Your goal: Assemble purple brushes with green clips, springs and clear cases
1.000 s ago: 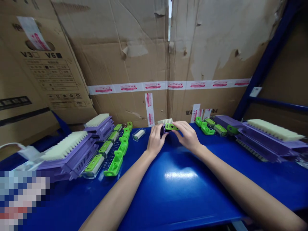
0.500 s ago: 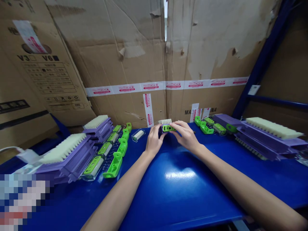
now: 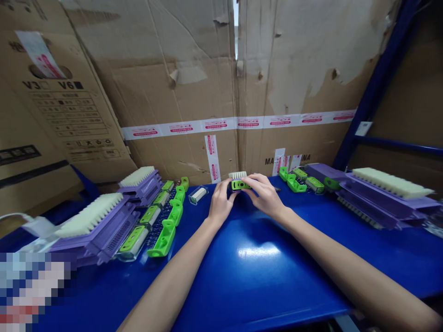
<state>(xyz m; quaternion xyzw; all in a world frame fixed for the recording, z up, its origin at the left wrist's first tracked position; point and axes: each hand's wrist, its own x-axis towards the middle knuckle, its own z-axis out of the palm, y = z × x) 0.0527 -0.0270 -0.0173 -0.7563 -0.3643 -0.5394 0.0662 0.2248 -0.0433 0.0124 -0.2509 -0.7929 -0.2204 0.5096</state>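
Note:
Both my hands meet at the far middle of the blue table. My left hand and my right hand are closed around a small brush part with white bristles on top and a green piece on its front. My fingers hide its lower body. A small clear case with a white insert lies just left of my left hand.
At left lie purple brush blocks with white bristles and rows of green parts. At right are more green parts and long purple brush blocks. Cardboard boxes wall off the back. A blue post rises at right.
My hands have stayed on the small brush part, with the green piece shifting slightly between my fingers. The view has drifted a little.

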